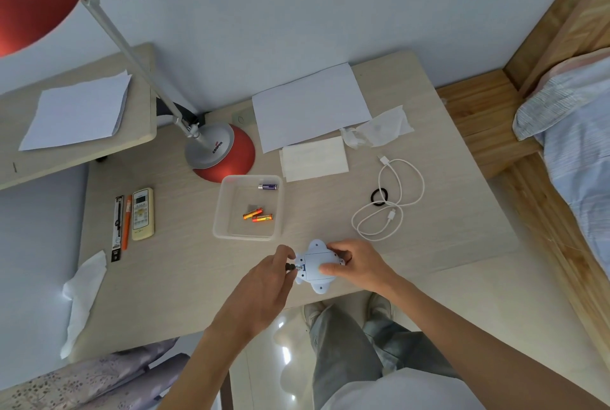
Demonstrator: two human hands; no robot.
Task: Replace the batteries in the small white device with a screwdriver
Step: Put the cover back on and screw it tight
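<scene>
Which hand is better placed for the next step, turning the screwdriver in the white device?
Left. The left hand pinches the screwdriver, its tip at the white device, while the right hand grips the device's body to steady it.

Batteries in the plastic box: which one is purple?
The purple battery lies alone at the far edge of the clear box, nearest the red lamp base. The two orange batteries lie together nearer the middle.
</scene>
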